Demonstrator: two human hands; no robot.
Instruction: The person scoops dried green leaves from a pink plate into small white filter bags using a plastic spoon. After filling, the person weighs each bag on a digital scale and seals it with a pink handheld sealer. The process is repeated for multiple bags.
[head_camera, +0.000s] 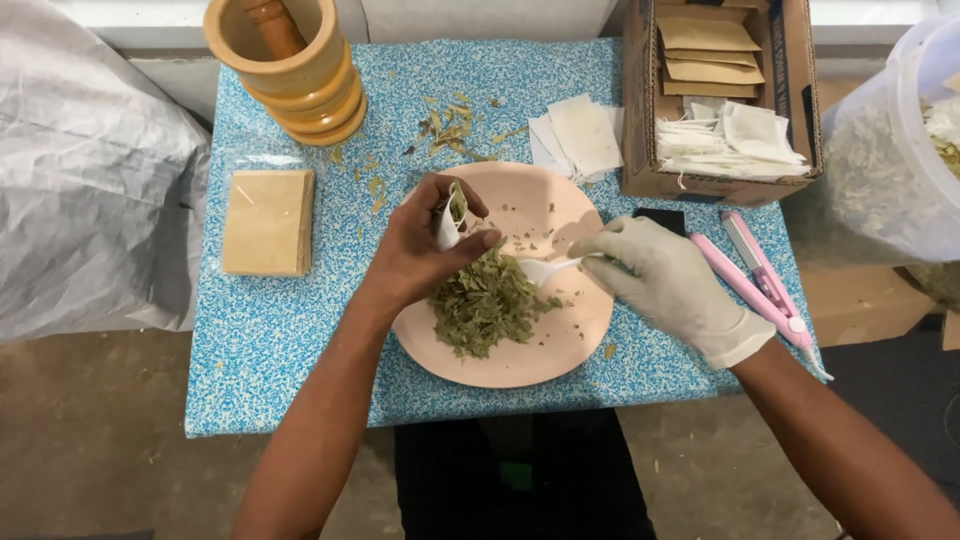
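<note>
Filling step: left hand (425, 250) clamped on open sachet (449, 218), gloved right hand (672, 285) gripping spoon (545, 269) at leaves (485, 303); next, likely a level scoop.

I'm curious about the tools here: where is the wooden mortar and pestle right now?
The wooden mortar and pestle stands at the table's far left corner, beyond the brown packet stack and up-left of the pink plate.

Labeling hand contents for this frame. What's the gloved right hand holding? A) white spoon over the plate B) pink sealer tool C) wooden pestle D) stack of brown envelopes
A: the gloved right hand grips a white spoon whose bowl sits at the dried leaves on the pink plate; the pink sealer lies untouched on the table beside it.
</note>
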